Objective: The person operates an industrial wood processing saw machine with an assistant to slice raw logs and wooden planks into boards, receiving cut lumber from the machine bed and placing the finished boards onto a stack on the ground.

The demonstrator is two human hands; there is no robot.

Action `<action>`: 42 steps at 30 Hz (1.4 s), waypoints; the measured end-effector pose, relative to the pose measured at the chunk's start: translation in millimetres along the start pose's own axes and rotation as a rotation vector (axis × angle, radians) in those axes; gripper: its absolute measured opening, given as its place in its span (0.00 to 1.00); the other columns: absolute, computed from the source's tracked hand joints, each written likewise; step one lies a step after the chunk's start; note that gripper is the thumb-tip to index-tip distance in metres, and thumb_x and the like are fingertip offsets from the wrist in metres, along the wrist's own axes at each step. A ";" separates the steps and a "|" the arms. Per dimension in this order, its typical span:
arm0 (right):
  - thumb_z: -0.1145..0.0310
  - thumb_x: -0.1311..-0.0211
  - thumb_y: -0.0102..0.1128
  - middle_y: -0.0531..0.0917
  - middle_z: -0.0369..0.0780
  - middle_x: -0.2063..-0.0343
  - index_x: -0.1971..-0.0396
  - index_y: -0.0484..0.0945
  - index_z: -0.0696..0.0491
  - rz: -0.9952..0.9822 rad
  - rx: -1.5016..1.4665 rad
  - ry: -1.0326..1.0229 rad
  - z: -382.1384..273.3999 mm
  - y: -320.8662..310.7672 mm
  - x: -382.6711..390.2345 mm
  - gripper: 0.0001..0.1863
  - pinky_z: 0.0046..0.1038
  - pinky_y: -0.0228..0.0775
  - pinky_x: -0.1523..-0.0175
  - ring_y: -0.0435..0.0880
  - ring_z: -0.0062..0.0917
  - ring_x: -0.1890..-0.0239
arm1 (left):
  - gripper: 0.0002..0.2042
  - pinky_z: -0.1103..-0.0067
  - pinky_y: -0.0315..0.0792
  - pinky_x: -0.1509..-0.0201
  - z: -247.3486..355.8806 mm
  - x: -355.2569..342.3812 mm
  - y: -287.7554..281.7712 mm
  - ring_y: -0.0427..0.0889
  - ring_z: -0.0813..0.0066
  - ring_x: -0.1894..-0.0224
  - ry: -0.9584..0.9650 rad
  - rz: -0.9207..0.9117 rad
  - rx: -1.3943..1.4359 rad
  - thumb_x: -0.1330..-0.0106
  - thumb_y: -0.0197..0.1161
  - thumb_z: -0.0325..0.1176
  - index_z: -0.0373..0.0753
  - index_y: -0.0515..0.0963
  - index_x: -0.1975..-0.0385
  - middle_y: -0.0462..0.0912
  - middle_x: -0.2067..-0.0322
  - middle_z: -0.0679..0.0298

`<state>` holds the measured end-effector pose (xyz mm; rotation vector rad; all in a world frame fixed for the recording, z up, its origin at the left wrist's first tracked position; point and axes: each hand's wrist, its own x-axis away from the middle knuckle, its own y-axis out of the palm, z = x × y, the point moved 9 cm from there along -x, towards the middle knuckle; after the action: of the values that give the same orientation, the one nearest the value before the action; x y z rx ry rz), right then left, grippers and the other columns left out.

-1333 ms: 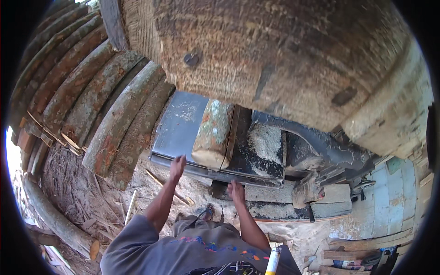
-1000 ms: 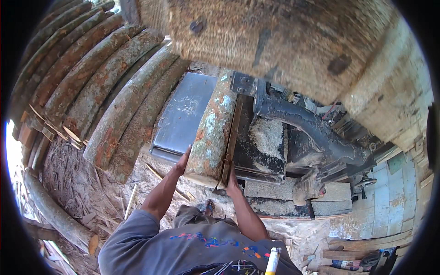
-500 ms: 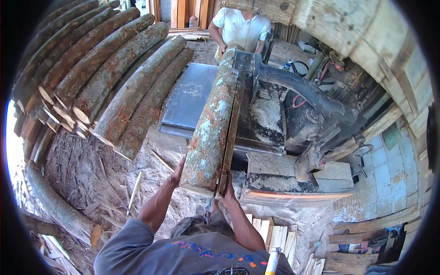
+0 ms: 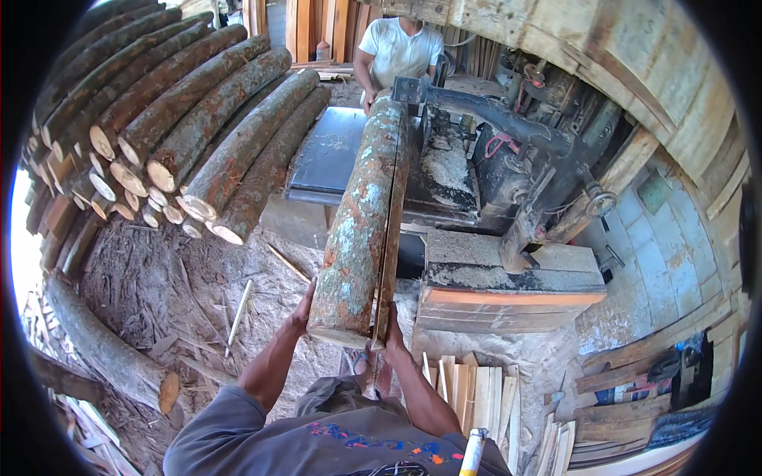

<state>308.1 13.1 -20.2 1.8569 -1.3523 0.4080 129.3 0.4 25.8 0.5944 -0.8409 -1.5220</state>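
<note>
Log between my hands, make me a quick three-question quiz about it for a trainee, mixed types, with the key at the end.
1. Multiple choice: where on the log are the person's left hand and right hand? A) far end B) middle C) near end
2. True or false: a co-worker in white stands by the log's far end.
3. Fill in: a narrow lengthwise gap parts the log from a thinner slab on its ____ side, as the person sees it.

Key: 1. C; 2. True; 3. right
</note>
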 end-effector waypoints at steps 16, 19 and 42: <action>0.30 0.40 0.36 0.69 0.41 0.44 0.35 0.58 0.49 -0.019 0.040 -0.146 158.2 -61.5 143.4 0.43 0.29 0.60 0.41 0.70 0.28 0.46 | 0.32 0.65 0.65 0.38 -107.2 191.1 -19.0 0.67 0.65 0.39 0.001 0.021 -0.207 0.32 0.46 0.51 0.38 0.51 0.34 0.64 0.40 0.54; 0.27 0.44 0.35 0.74 0.40 0.56 0.39 0.62 0.49 -0.109 -0.181 0.054 191.6 -76.2 178.1 0.45 0.32 0.68 0.52 0.75 0.27 0.57 | 0.36 0.61 0.65 0.39 -138.9 247.5 26.6 0.69 0.59 0.41 -0.197 0.229 0.064 0.35 0.42 0.62 0.43 0.56 0.35 0.65 0.39 0.57; 0.35 0.38 0.29 0.79 0.51 0.76 0.66 0.79 0.62 1.037 0.993 0.388 125.5 -371.6 272.3 0.42 0.41 0.65 0.59 0.77 0.43 0.67 | 0.54 0.72 0.53 0.32 39.9 -47.6 -78.2 0.53 0.64 0.32 -0.023 0.242 -0.389 0.46 0.69 0.38 0.39 0.29 0.32 0.49 0.33 0.56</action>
<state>725.4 -213.1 -72.4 1.3915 -1.8984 2.1498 56.6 54.0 -16.8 0.1819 -0.5866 -1.4202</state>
